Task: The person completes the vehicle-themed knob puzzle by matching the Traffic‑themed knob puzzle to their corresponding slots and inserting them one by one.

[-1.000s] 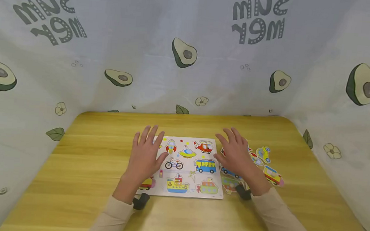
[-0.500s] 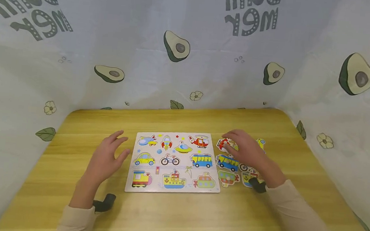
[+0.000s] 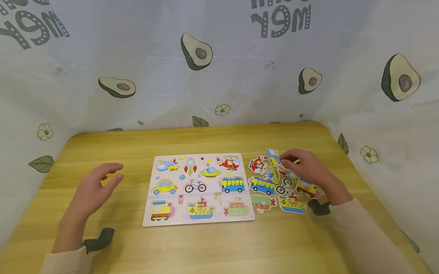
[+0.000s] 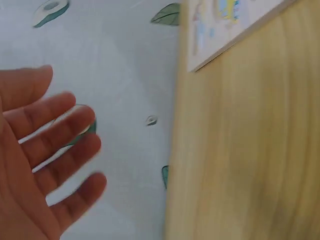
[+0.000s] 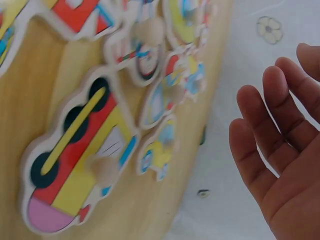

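Observation:
A wooden peg puzzle board [image 3: 208, 183] with printed vehicles lies flat on the table. Right of it are loose knobbed pieces, among them a bus [image 3: 261, 186], a ship [image 3: 292, 204], a submarine [image 3: 263, 203], a bicycle [image 3: 284, 186] and a train [image 3: 306, 188]. My right hand [image 3: 310, 166] hovers over the far right of these pieces, mostly hiding a yellow car piece [image 5: 159, 150]; in the right wrist view its fingers are loosely bent and hold nothing. My left hand [image 3: 92, 189] is raised left of the board, its fingers [image 4: 65, 120] spread and holding nothing.
The wooden table [image 3: 179, 254] has a patterned cloth [image 3: 152, 54] hanging along its back and sides. A black wrist mount [image 3: 100, 240] sits under the left forearm, another black mount [image 3: 319, 207] under the right.
Both hands have drawn apart: the left has moved left off the board, the right farther right over the loose pieces, uncovering several. The head view has shifted.

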The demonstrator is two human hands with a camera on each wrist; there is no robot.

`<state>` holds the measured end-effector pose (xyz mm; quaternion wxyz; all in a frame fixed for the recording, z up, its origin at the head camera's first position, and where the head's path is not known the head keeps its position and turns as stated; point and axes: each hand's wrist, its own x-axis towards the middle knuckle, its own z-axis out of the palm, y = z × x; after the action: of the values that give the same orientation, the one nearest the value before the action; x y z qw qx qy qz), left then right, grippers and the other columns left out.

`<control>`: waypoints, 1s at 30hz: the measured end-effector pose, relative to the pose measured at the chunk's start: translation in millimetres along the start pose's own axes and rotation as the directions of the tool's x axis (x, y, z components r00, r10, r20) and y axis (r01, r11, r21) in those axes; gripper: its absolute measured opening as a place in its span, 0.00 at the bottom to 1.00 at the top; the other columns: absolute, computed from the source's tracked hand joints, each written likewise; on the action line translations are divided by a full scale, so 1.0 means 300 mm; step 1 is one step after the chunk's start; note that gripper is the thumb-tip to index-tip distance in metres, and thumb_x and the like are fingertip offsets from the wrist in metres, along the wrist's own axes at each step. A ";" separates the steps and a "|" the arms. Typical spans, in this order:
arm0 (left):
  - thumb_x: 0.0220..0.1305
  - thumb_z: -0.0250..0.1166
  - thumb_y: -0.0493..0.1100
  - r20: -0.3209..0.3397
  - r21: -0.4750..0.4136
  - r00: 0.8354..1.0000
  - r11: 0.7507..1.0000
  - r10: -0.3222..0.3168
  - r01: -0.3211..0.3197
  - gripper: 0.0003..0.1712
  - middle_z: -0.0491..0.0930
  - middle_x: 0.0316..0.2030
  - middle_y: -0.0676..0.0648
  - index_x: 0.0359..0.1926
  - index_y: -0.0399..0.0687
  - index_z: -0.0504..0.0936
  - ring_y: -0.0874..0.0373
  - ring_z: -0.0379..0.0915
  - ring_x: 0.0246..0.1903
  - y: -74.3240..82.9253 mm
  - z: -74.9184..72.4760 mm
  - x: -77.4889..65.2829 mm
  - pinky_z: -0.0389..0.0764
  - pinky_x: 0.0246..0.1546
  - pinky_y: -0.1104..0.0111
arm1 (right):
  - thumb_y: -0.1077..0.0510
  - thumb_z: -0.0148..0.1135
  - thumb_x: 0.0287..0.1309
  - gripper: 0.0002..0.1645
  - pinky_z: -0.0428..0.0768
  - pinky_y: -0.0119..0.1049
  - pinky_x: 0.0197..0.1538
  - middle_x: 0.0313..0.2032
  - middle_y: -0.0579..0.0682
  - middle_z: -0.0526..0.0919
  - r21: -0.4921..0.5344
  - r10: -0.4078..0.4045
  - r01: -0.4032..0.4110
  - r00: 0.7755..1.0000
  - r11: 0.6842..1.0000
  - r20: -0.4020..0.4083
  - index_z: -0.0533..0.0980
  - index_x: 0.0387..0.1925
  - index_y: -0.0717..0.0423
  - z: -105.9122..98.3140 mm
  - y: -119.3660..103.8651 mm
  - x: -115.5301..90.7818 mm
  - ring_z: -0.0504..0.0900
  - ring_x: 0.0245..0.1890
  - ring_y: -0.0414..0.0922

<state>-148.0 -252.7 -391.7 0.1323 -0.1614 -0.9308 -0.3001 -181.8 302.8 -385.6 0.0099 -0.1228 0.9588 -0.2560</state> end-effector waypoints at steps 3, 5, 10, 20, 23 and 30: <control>0.68 0.62 0.39 0.115 0.037 0.993 0.999 -0.021 0.017 0.20 0.77 0.57 0.32 0.58 0.34 0.77 0.34 0.72 0.56 0.001 -0.021 0.004 0.73 0.54 0.40 | 0.55 0.59 0.69 0.15 0.80 0.43 0.47 0.43 0.56 0.87 0.000 0.032 -0.032 0.999 0.999 0.023 0.82 0.49 0.62 0.006 0.037 0.009 0.81 0.42 0.49; 0.66 0.64 0.40 0.191 0.065 0.982 0.998 -0.013 0.001 0.23 0.77 0.58 0.30 0.59 0.33 0.76 0.32 0.72 0.58 0.002 -0.024 0.007 0.72 0.56 0.38 | 0.55 0.58 0.69 0.15 0.80 0.42 0.46 0.42 0.56 0.87 -0.006 0.046 -0.046 0.998 0.999 0.032 0.82 0.48 0.61 0.010 0.057 0.016 0.80 0.41 0.49; 0.63 0.68 0.41 0.296 0.088 0.955 0.996 -0.016 -0.011 0.27 0.76 0.60 0.32 0.61 0.34 0.75 0.36 0.78 0.52 -0.002 0.017 -0.002 0.79 0.50 0.43 | 0.54 0.58 0.69 0.15 0.78 0.40 0.44 0.42 0.55 0.86 -0.009 0.092 -0.092 0.995 0.996 0.030 0.82 0.48 0.59 0.024 0.091 0.033 0.79 0.39 0.47; 0.53 0.76 0.48 0.364 0.116 0.925 0.980 0.112 -0.165 0.37 0.73 0.65 0.36 0.63 0.41 0.76 0.34 0.70 0.63 0.004 0.119 -0.036 0.73 0.59 0.40 | 0.56 0.56 0.70 0.16 0.79 0.41 0.43 0.42 0.59 0.86 0.021 0.103 -0.104 0.994 0.994 0.032 0.81 0.49 0.63 0.054 0.104 0.072 0.80 0.36 0.46; 0.52 0.76 0.53 0.398 0.110 0.912 0.982 0.096 -0.151 0.43 0.69 0.69 0.38 0.67 0.44 0.72 0.36 0.69 0.66 0.003 0.128 -0.035 0.74 0.59 0.41 | 0.56 0.56 0.70 0.16 0.78 0.40 0.42 0.41 0.58 0.85 0.011 0.120 -0.120 0.992 0.993 0.039 0.81 0.48 0.62 0.062 0.096 0.094 0.78 0.35 0.47; 0.47 0.77 0.57 0.450 0.128 0.886 0.974 0.112 -0.188 0.52 0.65 0.72 0.36 0.70 0.42 0.68 0.34 0.64 0.68 0.010 0.130 0.001 0.70 0.62 0.38 | 0.56 0.56 0.69 0.16 0.80 0.49 0.49 0.44 0.59 0.85 -0.029 0.077 -0.076 0.996 0.997 0.038 0.81 0.48 0.63 0.090 0.045 0.164 0.79 0.40 0.50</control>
<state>-153.1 -226.8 -420.6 -0.0455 -0.2849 -0.9431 -0.1652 -230.5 289.2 -413.7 0.0366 -0.0912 0.9659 -0.2397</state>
